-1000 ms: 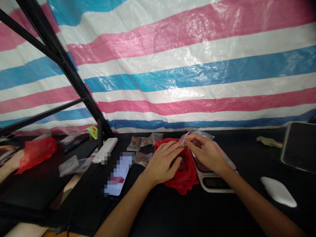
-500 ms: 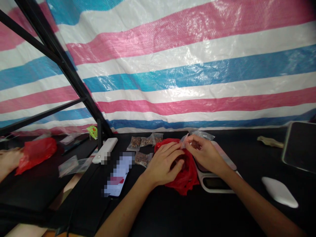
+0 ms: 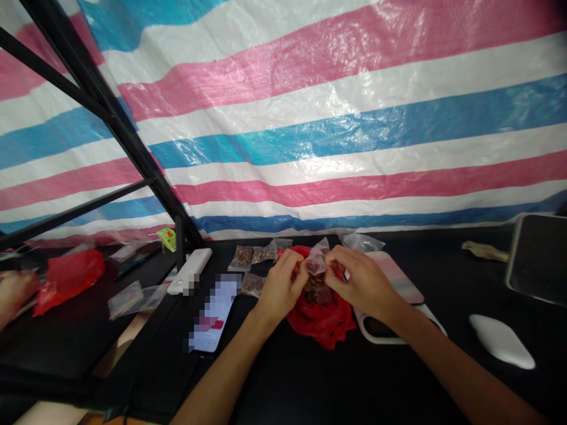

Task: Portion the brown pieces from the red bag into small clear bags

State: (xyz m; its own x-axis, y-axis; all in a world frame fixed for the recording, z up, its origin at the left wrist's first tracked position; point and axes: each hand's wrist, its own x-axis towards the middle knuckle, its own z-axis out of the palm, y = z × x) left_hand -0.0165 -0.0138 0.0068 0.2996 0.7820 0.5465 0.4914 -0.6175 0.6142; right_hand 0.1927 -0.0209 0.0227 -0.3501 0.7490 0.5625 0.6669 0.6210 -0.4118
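Note:
Between my two hands is a small clear plastic bag (image 3: 318, 258), pinched at its left side by my left hand (image 3: 286, 280) and at its right by my right hand (image 3: 357, 274). Right below it lies an opened red plastic bag (image 3: 321, 324) with brown dried pieces (image 3: 315, 293) inside. My right forearm passes over a white kitchen scale (image 3: 436, 321) with a pinkish plate. Left of the red bag are filled clear packets, one (image 3: 243, 258) at the back and another (image 3: 253, 284) partly behind my left hand.
A lit phone (image 3: 215, 316) and a white oblong device (image 3: 190, 270) lie to the left. At right are a white computer mouse (image 3: 501, 341) and a dark-screened device (image 3: 538, 260). Across the frame post, another person's hand (image 3: 15, 295) is by a red bag (image 3: 71, 277).
My left hand has drawn back from over the red bag and now grips the small clear bag too. The clear bag is held between both hands, and the brown pieces have come into view.

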